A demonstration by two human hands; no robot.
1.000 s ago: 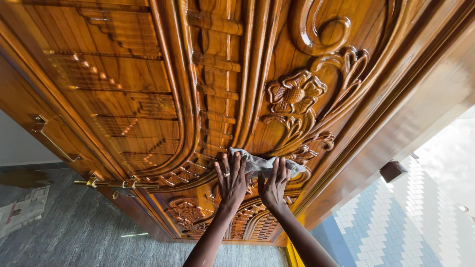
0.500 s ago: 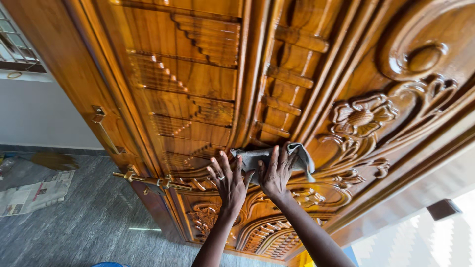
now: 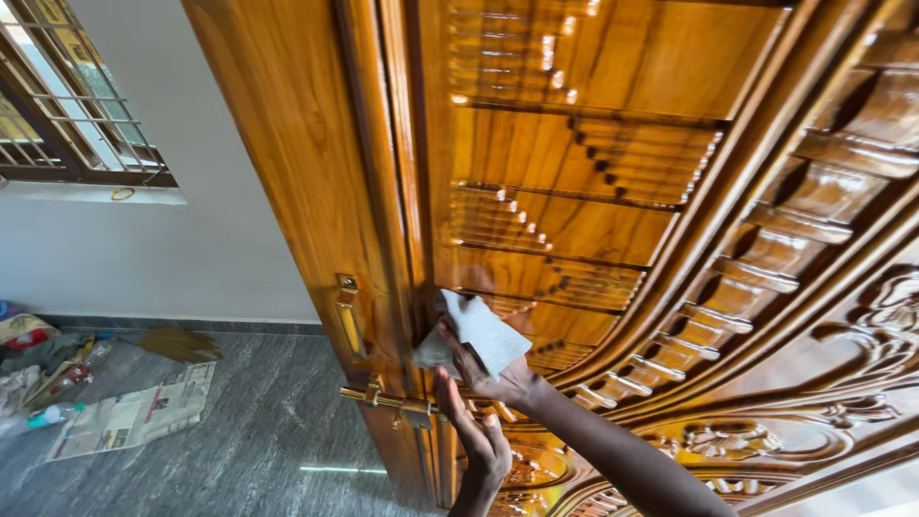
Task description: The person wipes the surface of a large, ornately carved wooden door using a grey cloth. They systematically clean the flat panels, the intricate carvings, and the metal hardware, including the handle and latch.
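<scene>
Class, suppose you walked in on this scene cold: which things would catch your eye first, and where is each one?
The glossy carved wooden door fills most of the view, with stepped panels and scrollwork at lower right. Near its left edge, the right hand presses a white cloth to the wood, while the left hand rests beside the brass handle. At far left, a newspaper lies on the grey floor below a barred window.

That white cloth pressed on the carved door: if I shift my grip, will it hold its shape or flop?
Likely floppy: the white cloth bunches and folds under the right hand. Probably light, since the fingers alone pin it against the door. It may slide easily, as the glossy wood shines with highlights.
</scene>
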